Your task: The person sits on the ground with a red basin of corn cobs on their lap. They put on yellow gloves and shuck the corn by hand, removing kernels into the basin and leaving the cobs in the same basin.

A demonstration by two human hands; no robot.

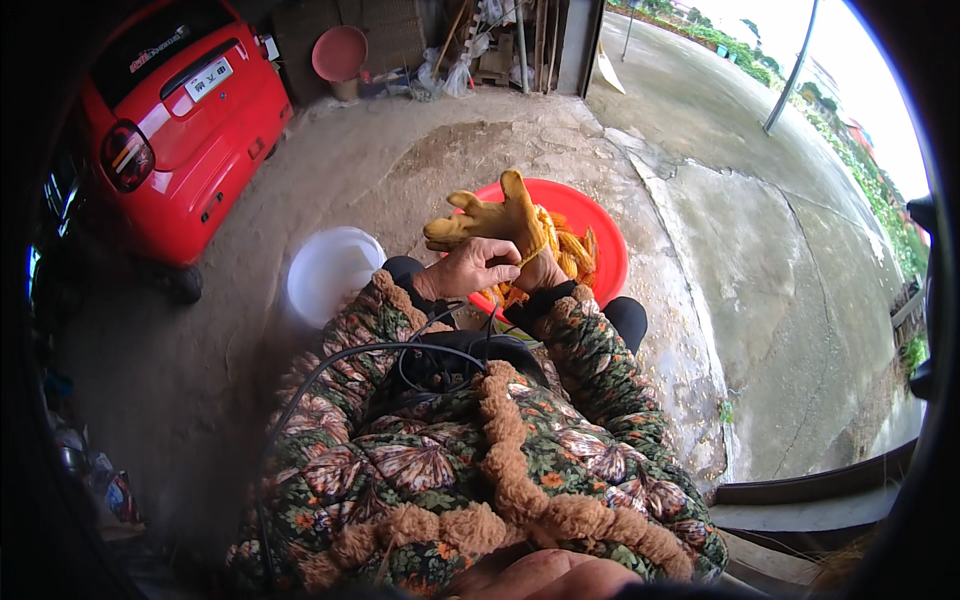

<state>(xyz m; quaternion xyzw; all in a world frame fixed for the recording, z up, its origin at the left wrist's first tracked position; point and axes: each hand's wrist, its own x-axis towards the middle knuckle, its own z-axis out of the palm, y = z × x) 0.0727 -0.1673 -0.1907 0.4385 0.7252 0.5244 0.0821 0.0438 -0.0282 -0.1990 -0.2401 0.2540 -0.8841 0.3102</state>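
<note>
A tan-yellow work glove [490,222] covers the fingers of my right hand [541,270], leaving the wrist bare. Its fingers are stretched out and spread, with nothing in them. My left hand [468,268] is bare, closed in a pinch at the glove's cuff beside my right wrist. Beneath and behind the hands, a wide red basin [612,232] holds several orange-yellow corn cobs [577,250]. The gloved hand and both forearms hide part of the basin. To the left of my hands stands a white bucket [308,276].
A red car [190,130] is parked at the left. By the back wall, a pinkish-red basin [340,54] leans near bags and wooden poles. Loose kernels dot the concrete floor [655,290]. A black cable [340,356] runs across my lap.
</note>
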